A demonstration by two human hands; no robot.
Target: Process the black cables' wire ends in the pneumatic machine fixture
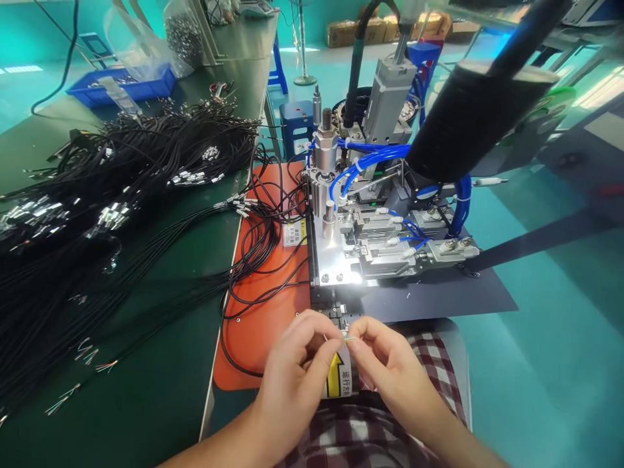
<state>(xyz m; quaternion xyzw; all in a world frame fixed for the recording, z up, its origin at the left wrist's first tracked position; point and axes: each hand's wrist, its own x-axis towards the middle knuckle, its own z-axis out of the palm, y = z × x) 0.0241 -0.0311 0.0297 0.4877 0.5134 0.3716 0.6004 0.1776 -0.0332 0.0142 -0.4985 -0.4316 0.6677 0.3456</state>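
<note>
My left hand (305, 364) and my right hand (387, 367) meet at the front edge of a machine (341, 260), fingertips almost touching. Between them runs a short thin wire end (348, 338), pale and greenish, pinched by thumb and forefinger on both sides. Just below the fingertips a label (336, 376) with a yellow arrow faces up. A black cable (236, 367) loops over the orange base plate (273, 279) and passes behind my left hand. Whether it is joined to the wire end is hidden.
Bundles of black cables (160, 143) with shiny metal ends cover the green table (146, 390) on the left. Behind them stands a blue tray (151, 84). A thick black cylinder (468, 123) on a pole leans over the machine, beside blue air hoses (375, 156).
</note>
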